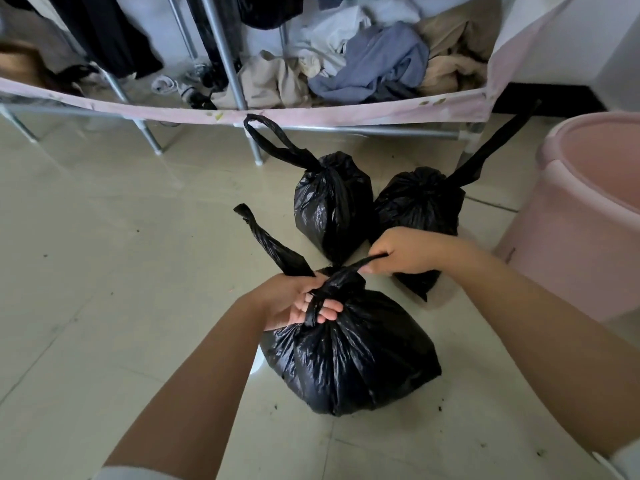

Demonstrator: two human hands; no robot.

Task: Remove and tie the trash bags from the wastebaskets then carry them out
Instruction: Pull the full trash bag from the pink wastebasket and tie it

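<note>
On the pale tiled floor (104, 271), the full black plastic trash bag (349, 355) sits nearest, in front of two tied black bags (329, 202) beside the pink plastic wastebasket (588, 216). Its neck is gripped by the left hand (294, 303), one twisted tail pinched by the right hand (405, 251); the tails are best drawn apart evenly until the knot is seated low and tight

No readable text, label, brand, number or sign is found anywhere in the view; only faint, illegible marks are seen on the pink tub (588, 216).
</note>
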